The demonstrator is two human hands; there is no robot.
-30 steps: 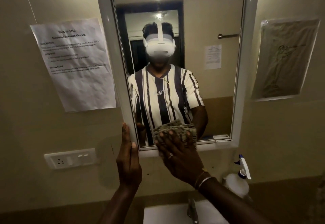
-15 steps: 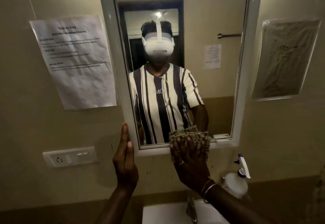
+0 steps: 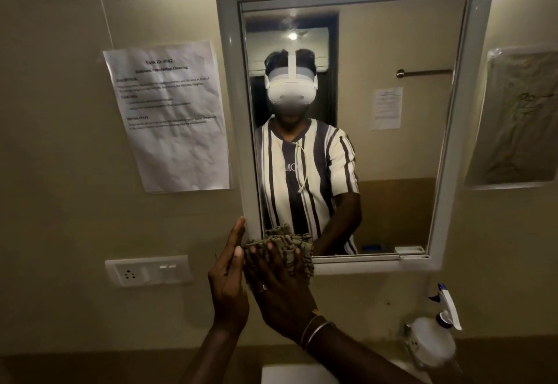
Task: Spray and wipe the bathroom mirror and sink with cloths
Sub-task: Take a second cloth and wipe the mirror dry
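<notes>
The right hand (image 3: 280,290) presses a cloth (image 3: 279,248) flat, fingers spread, against the mirror's (image 3: 392,142) lower left corner. The left hand (image 3: 229,278), open and flat, stands just beside the cloth.

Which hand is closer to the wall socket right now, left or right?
Left. The left hand is flat against the mirror frame's lower left corner, just right of the wall socket. The right hand presses the cloth on the mirror's bottom edge, farther right.
</notes>
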